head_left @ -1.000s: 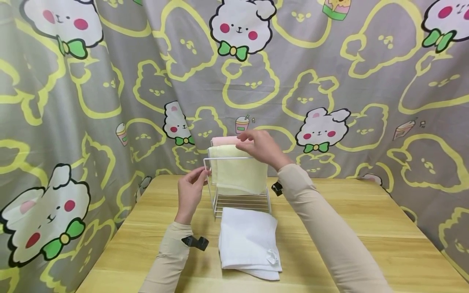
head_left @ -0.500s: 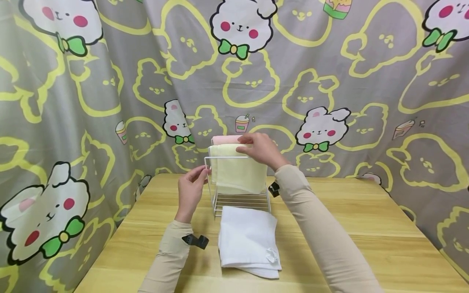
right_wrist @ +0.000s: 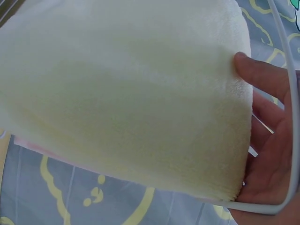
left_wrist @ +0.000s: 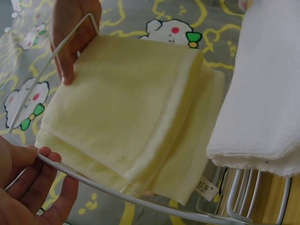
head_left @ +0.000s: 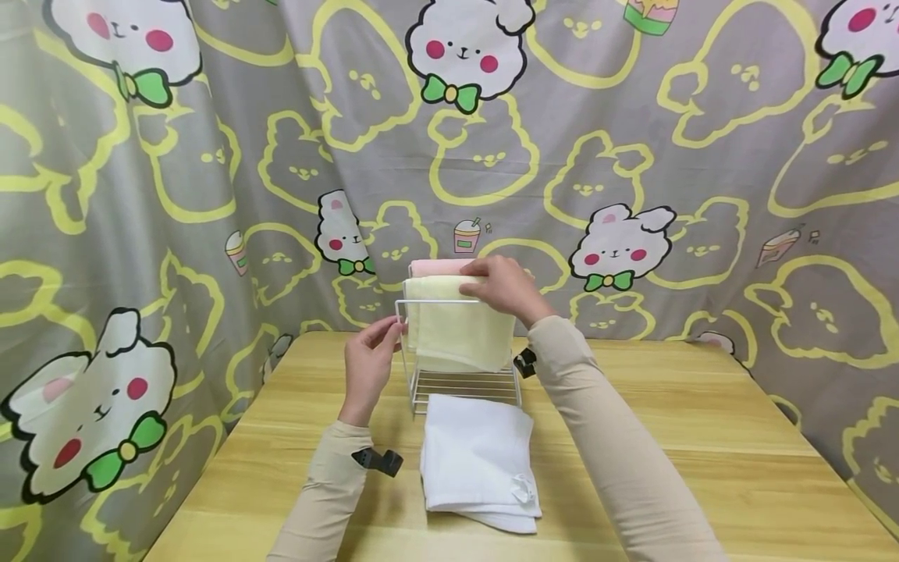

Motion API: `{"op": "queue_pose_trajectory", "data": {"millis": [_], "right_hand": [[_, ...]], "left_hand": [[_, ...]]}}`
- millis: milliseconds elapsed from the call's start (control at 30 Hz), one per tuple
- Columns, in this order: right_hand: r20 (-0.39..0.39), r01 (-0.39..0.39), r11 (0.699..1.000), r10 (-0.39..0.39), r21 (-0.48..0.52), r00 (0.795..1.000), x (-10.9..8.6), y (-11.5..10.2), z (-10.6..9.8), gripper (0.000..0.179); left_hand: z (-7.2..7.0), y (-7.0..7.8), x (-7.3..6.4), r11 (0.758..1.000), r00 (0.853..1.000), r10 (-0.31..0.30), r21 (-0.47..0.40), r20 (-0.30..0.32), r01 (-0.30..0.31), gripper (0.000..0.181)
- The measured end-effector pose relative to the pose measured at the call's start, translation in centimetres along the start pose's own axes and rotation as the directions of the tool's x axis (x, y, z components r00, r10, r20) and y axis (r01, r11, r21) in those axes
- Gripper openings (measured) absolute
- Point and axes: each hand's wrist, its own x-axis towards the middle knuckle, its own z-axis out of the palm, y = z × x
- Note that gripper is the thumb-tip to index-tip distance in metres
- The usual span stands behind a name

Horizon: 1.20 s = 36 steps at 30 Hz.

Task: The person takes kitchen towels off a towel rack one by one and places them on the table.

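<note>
A white wire rack [head_left: 438,301] stands on the table, a pale yellow towel [head_left: 456,336] hanging folded over one of its bars. My left hand [head_left: 368,361] pinches the rack's left front wire; thumb and fingers meet on it in the left wrist view. At the towel's top edge, my right hand [head_left: 502,287] holds the cloth, with the thumb [right_wrist: 262,75] on the near face and the other fingers partly hidden behind. Behind the yellow one hangs a pink towel [head_left: 435,268], mostly covered. A folded white towel [head_left: 477,460] lies in front of the rack.
The wooden table [head_left: 674,437] extends to both sides of the rack. A grey patterned curtain [head_left: 548,148] hangs close behind the table and along its sides. The rack's wire base [head_left: 463,386] shows below the yellow towel.
My right fingers have settled slightly lower at the top of the yellow towel. The left hand stays on the rack's wire, and the towels look almost unmoved.
</note>
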Motion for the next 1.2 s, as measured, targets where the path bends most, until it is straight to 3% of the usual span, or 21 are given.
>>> {"op": "queue_pose_trajectory", "data": {"millis": [333, 500, 767, 1200], "right_hand": [[-0.020, -0.013, 1.000, 0.012, -0.024, 1.000, -0.24, 0.28, -0.05, 0.026], [-0.070, -0.028, 1.000, 0.027, -0.012, 0.997, -0.37, 0.14, 0.16, 0.027], [-0.181, 0.065, 0.998, -0.067, -0.015, 0.981, -0.57, 0.00, 0.48, 0.022], [-0.230, 0.158, 0.987, -0.162, -0.033, 0.960, -0.95, -0.39, 0.16, 0.021]], "left_hand": [[0.17, 0.15, 0.03, 1.000, 1.000, -0.005, -0.003, 0.011, 0.005, 0.022], [0.11, 0.06, 0.04, 1.000, 1.000, -0.008, 0.005, 0.009, 0.008, 0.025], [-0.05, -0.06, 0.06, 1.000, 1.000, 0.012, -0.005, 0.005, -0.012, 0.025], [-0.03, -0.08, 0.01, 1.000, 1.000, 0.002, -0.009, -0.012, -0.002, 0.022]]}}
